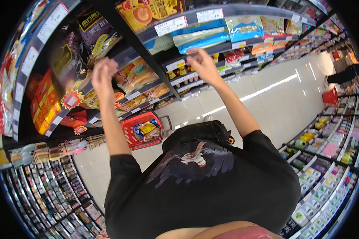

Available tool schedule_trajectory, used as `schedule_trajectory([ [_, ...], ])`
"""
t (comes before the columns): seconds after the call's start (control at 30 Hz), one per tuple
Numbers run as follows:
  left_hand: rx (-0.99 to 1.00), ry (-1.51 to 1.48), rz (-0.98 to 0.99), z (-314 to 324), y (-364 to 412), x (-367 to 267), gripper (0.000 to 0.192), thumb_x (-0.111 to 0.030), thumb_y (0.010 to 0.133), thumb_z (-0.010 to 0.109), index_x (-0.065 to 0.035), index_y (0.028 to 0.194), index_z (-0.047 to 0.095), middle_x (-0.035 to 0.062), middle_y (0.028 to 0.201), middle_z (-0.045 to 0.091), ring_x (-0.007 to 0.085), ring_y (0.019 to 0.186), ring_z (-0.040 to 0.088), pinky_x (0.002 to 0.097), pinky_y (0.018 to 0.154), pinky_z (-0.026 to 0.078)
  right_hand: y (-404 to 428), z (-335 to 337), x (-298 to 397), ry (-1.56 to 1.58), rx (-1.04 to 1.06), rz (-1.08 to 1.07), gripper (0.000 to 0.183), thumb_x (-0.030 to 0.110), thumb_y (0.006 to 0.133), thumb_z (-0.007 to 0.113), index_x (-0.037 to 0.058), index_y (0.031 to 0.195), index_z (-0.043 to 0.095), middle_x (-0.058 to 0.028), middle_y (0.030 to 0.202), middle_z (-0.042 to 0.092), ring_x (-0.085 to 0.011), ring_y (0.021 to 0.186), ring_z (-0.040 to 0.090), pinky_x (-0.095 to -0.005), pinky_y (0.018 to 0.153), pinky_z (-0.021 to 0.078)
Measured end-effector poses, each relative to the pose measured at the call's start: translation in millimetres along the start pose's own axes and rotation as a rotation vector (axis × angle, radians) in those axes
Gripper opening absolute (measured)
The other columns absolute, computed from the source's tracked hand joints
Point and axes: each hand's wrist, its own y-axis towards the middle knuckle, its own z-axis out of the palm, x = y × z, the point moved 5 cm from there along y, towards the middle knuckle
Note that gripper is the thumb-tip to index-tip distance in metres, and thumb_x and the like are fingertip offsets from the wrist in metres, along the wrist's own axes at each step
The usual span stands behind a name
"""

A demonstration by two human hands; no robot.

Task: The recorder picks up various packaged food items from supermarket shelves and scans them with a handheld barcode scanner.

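My left hand (104,74), blurred, is raised in front of the left shelves with its fingers bent. Nothing shows in it, but the blur hides how far its fingers are closed. Just beyond it are a dark purple food bag (97,34) and a blurred dark bag (67,59). My right hand (205,65) has its thumb and fingers apart and holds nothing I can see. Its fingertips overlap the lower edge of a blue-and-white package (200,37) on the right shelf; whether they touch is unclear. Another blue-and-white bag (244,29) lies farther right.
A red shopping basket (126,131) with several packages stands on the tiled floor (251,89). A black shelf upright (137,44) divides the shelf bays. Red-and-yellow packs (46,101) sit lower left. Stocked racks (320,179) line the right side. Far right, a dark-clothed person (344,75) is near a red basket (330,96).
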Motion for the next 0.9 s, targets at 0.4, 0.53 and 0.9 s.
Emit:
schedule_trajectory([
  [0.4, 0.024, -0.373, -0.058, 84.3, 93.7, -18.9, 0.037, -0.032, 0.093, 0.036, -0.0034, 0.113, 0.051, 0.0042, 0.109, 0.056, 0.0152, 0.101, 0.050, 0.0312, 0.089, 0.037, 92.4, -5.9, 89.3, 0.007, -0.117, -0.352, 0.053, 0.006, 0.081, 0.056, -0.0013, 0.126, 0.029, -0.0155, 0.110, 0.046, -0.0140, 0.071, 0.058, -0.0252, 0.062, 0.0469],
  [0.53, 0.011, -0.424, -0.109, 76.3, 104.3, 3.3, 0.037, -0.032, 0.092, 0.042, -0.0035, 0.114, 0.051, 0.0040, 0.109, 0.056, 0.0146, 0.102, 0.051, 0.0300, 0.090, 0.037, 89.7, 4.5, 109.1, 0.162, -0.019, -0.288, 0.050, 0.007, 0.083, 0.055, -0.0011, 0.126, 0.032, -0.0178, 0.119, 0.047, -0.0139, 0.074, 0.061, -0.0242, 0.063, 0.0461],
  [0.9, -0.620, -0.251, 0.247, -43.0, 30.8, -1.5, 0.039, -0.033, 0.090, 0.051, 0.0015, 0.108, 0.048, 0.0073, 0.101, 0.057, 0.0133, 0.088, 0.055, 0.0267, 0.078, 0.045, -7.0, -12.4, -38.3, 0.061, 0.180, 0.159, 0.027, 0.024, 0.086, 0.055, -0.0022, 0.086, 0.057, -0.0053, 0.067, 0.058, -0.0108, 0.060, 0.054, -0.0237, 0.056, 0.0414],
])
